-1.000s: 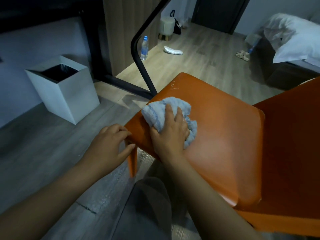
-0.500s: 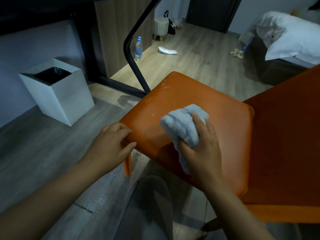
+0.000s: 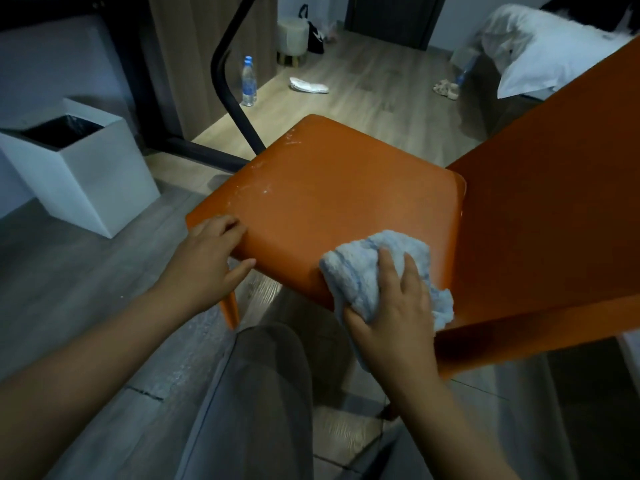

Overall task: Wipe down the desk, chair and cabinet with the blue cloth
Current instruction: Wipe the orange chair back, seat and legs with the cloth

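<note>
pressing a crumpled light-blue terry cloth onto the near right corner of the seat, the right hand lies with fingers spread over it and the thumb tucked round the part that hangs off the seat's near edge. the cloth sits just beside the gap where seat meets backrest on the orange moulded plastic chair. the left hand grips the seat's near left corner, fingers curled on top, thumb under the rim. white specks mark the seat's far left edge and corner. bare seat lies between the hands and the far edge. a curved black metal desk leg rises just behind the far corner; a white square bin stands on the floor to the left, well apart.
</note>
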The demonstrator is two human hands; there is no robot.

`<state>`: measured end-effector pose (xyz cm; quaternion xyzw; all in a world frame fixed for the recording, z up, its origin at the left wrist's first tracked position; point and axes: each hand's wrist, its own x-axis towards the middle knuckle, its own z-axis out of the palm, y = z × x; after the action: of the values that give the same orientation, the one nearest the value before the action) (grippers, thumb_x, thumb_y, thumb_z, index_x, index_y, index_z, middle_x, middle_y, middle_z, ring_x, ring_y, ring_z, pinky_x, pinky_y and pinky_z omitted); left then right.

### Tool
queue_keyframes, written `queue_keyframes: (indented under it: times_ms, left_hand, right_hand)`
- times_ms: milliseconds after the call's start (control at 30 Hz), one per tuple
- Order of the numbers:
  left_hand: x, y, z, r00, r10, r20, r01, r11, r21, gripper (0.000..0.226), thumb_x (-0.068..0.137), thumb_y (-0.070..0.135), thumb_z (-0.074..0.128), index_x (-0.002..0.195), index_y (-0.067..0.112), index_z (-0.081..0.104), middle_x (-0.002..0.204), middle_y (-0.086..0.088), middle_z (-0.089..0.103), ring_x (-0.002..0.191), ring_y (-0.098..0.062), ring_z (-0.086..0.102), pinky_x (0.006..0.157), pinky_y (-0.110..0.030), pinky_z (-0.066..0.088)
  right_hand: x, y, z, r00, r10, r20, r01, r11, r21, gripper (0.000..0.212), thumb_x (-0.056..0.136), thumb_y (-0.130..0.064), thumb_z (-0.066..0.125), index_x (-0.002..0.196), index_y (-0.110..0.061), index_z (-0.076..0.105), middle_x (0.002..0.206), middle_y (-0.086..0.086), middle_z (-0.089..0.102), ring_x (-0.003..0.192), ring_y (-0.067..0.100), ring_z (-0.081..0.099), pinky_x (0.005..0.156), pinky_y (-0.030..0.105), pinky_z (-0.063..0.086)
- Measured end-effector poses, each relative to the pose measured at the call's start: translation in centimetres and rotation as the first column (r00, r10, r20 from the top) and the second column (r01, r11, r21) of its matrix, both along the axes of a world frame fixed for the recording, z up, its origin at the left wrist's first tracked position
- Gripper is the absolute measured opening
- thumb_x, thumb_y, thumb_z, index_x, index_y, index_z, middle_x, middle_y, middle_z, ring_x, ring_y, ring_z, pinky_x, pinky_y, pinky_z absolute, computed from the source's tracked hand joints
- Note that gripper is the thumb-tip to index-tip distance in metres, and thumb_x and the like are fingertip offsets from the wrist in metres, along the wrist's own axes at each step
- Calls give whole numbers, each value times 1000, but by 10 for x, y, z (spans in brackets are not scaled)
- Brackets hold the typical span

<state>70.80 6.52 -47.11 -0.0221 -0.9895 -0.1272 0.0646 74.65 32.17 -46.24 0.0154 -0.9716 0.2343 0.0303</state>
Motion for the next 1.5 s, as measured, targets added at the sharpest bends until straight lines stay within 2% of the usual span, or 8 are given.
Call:
queue_keyframes:
  times_ms: [267, 533, 900, 1033, 1200, 1300, 1367, 1500]
  left_hand:
    - [13, -11, -2, 999, 32, -26, -27, 986, 162, 63, 92, 41, 53, 146, 14, 36, 155, -5, 28, 140, -24, 30, 112, -41, 31]
    - [32, -47, -11, 997, 81, -7, -79, 986, 146, 65, 92, 45, 53, 147, 18, 34, 155, -3, 28, 141, -20, 29, 113, -37, 28]
    - [33, -98, -16, 986, 166, -9, -160, 963, 219, 86, 77, 66, 31, 142, 12, 42, 151, -5, 36, 137, -21, 35, 110, -26, 22]
    - [34, -111, -15, 980, 197, -21, -187, 956, 227, 85, 78, 65, 31, 143, 12, 42, 151, -5, 37, 137, -20, 36, 109, -25, 21]
    - [29, -107, -1, 978, 191, -80, -163, 950, 267, 86, 79, 69, 30, 144, 13, 40, 149, -4, 38, 135, -19, 37, 108, -25, 22]
    - [19, -84, 17, 984, 139, -113, -95, 939, 330, 90, 76, 78, 30, 148, 25, 29, 153, 2, 31, 136, -9, 29, 108, -25, 22]
    - [12, -66, 28, 994, 66, -92, -32, 943, 330, 94, 69, 84, 34, 149, 35, 23, 156, 6, 21, 139, -10, 23, 109, -29, 23]
    - [-5, -34, 27, 995, -15, 99, -5, 980, 197, 106, 64, 85, 47, 151, 36, 13, 160, 9, -3, 146, -19, 8, 117, -43, 24]
  right_hand:
    - [-5, -41, -17, 998, 35, -58, -39, 997, -62, 95, 86, -42, 62, 152, -36, -6, 161, 3, -12, 147, 34, -3, 116, 56, 6]
    - [-28, -99, -10, 991, 133, -24, -135, 986, -101, 91, 90, -43, 58, 152, -37, -8, 160, 0, -16, 146, 34, -7, 117, 53, 0]
    - [-55, -187, -7, 958, 283, -36, -285, 956, -75, 87, 90, -42, 57, 153, -33, -2, 161, 5, -11, 145, 38, -1, 116, 56, 4]
    - [-65, -190, 6, 932, 361, -7, -357, 917, -176, 85, 90, -56, 52, 153, -35, -1, 163, 0, -11, 148, 34, -1, 118, 56, 7]
    - [-84, -137, 30, 934, 336, -122, -354, 823, -444, 65, 94, -55, 48, 151, -32, 28, 160, -4, 22, 147, 13, 21, 119, 47, 24]
    - [-95, -104, 31, 940, 288, -182, -336, 873, -354, 54, 95, -46, 52, 145, -28, 43, 149, -2, 42, 137, 15, 38, 108, 41, 40]
    - [-104, -88, 26, 952, 265, -154, -298, 919, -258, 52, 96, -41, 52, 145, -26, 43, 147, 0, 45, 134, 18, 40, 105, 32, 37]
    - [-130, -70, 10, 978, 207, -26, -209, 968, -136, 54, 96, -41, 50, 146, -22, 41, 145, 6, 46, 132, 24, 42, 107, 40, 37]
